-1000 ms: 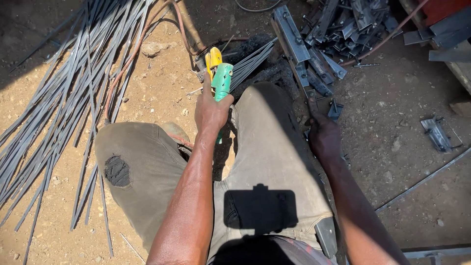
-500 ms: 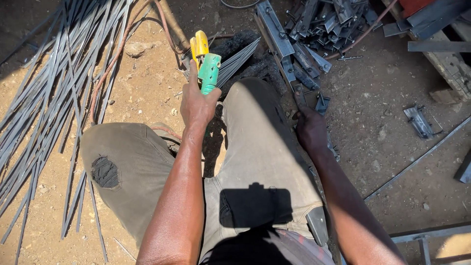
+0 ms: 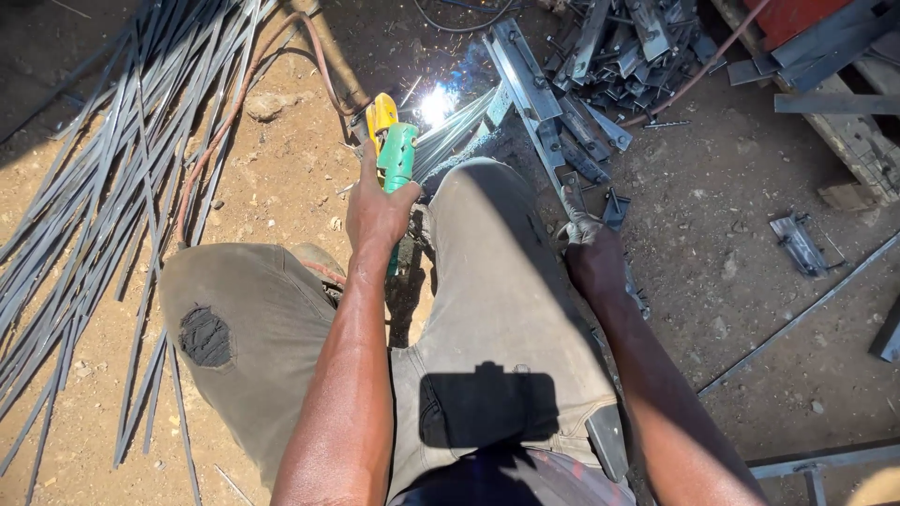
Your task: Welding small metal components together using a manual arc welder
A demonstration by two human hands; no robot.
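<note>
Two hands, left hand (image 3: 377,214) gripping green-yellow welding holder (image 3: 394,150), right hand (image 3: 591,258) closed on metal strip (image 3: 548,155), bright arc (image 3: 436,101)

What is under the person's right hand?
The right hand presses on a long metal bar lying on the dirt ground. The stretch of bar beneath the palm is covered.

Electrode holder (image 3: 394,150): glossy green and yellow plastic.
Thin rods (image 3: 103,178): bare grey metal, dull sheen.
Brackets (image 3: 600,56): grey steel, scuffed, matt.
Trousers (image 3: 487,290): khaki cloth, worn, dark patch.
Ground (image 3: 750,253): rough dry dirt, pebbly.
</note>
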